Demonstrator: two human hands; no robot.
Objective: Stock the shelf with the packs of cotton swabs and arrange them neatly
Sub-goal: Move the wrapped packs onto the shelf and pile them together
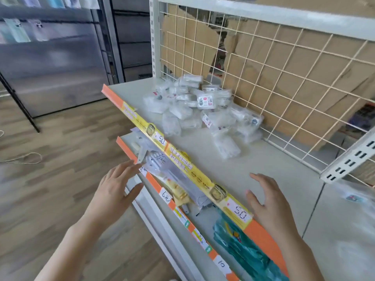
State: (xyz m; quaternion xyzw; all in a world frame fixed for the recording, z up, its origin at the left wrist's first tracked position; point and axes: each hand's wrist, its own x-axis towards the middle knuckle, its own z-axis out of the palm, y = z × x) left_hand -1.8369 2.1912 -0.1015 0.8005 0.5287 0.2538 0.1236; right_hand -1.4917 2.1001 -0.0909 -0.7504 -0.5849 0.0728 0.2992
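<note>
While the packs of cotton swabs (200, 110) lie heaped far back on the shelf (233, 169), left hand (115, 191) and right hand (269, 207) hover empty, fingers spread; a hasty grab could topple the seemingly loose pile.

The packs (194, 110) lie heaped on the shelf (233, 159), at its back, just before the grid (284, 78). The right hand (269, 207) hovers over its front; the left hand (115, 191) is before its edge, by the lower shelf (203, 222).
</note>
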